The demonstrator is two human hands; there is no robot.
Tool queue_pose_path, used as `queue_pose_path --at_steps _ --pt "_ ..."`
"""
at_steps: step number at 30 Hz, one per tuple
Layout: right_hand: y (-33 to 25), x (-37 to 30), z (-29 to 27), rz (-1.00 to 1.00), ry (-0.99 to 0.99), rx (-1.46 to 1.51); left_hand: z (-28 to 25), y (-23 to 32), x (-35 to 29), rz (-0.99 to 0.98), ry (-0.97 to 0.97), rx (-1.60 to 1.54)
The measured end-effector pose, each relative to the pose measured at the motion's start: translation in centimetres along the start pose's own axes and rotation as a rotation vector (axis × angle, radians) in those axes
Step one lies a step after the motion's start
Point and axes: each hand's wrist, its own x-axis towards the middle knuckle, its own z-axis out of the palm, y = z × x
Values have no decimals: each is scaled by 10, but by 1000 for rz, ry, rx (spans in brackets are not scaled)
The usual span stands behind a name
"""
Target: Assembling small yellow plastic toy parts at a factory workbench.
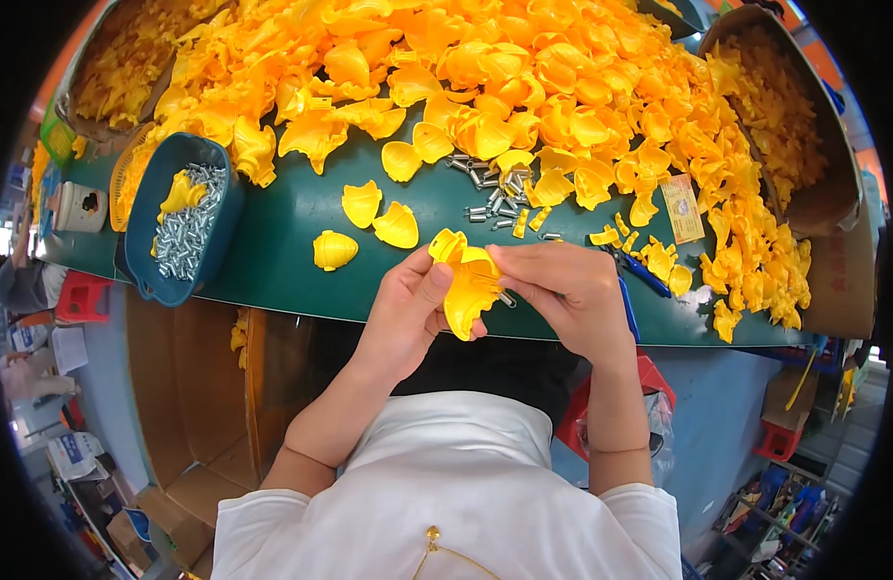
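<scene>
My left hand grips a curved yellow plastic shell by its left side, just above the table's near edge. The thumb lies across the shell's inner face. My right hand is closed, its fingertips pinched at the shell's upper right edge. Below those fingers a small silver metal cylinder shows; whether it is held or lies on the table I cannot tell. Several loose yellow half-shells, among them a rounded one, rest left of my hands. Small metal cylinders lie scattered beyond.
A large heap of yellow plastic parts covers the far side of the green table. At left stands a blue-green tub of metal cylinders. Blue-handled pliers lie at right, near a printed card. Cardboard boxes flank the heap.
</scene>
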Motion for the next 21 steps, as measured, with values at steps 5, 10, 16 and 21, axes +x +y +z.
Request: queue_pose_path --at_steps 5,10,16,21 --pt "-1 -16 18 168 65 59 -2 -4 1 -42 42 -66" --pt "-4 -20 7 52 157 -86 7 -12 -6 -129 -85 -140" --pt "-12 -15 -13 -154 -181 -31 -19 -19 -7 -735 -554 -525" --pt "6 -6 -46 66 -153 39 -17 -23 -8 -531 -533 -453"
